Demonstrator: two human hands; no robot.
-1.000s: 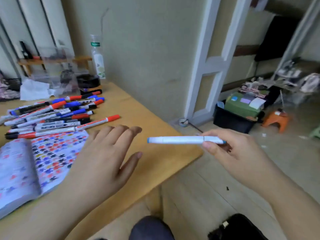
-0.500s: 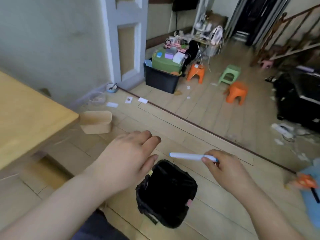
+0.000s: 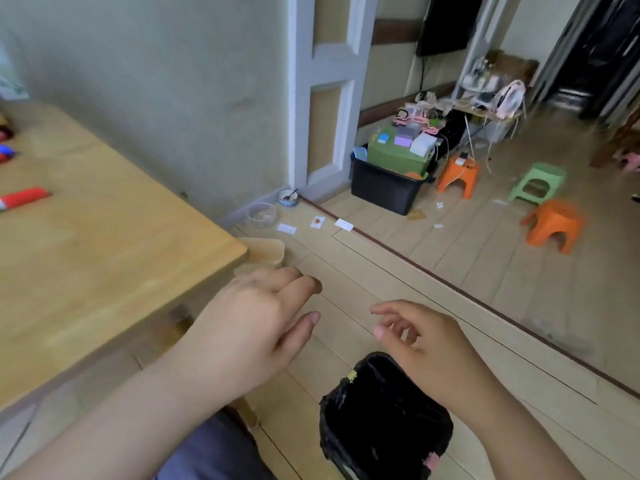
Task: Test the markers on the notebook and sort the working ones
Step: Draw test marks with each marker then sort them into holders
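— Wooden surface [image 3: 104, 265] at the left carries only a red marker [image 3: 26, 199], cut off by the frame edge, and some blurred red and blue ends [image 3: 5, 152] above it. The notebook is not in view

— And the hands?

— Left hand [image 3: 249, 327] hovers past the corner of the surface, fingers straight and loose, its grip open with nothing in it. Right hand [image 3: 426, 344] is over the black bin [image 3: 381, 420] on the floor, fingers spread and slightly curled, also empty

— Why over the bin?

— I judge it is the place for markers that do not write; the hand looks like after a drop. The inside of the bin is too dark, I cannot tell if a marker lies there
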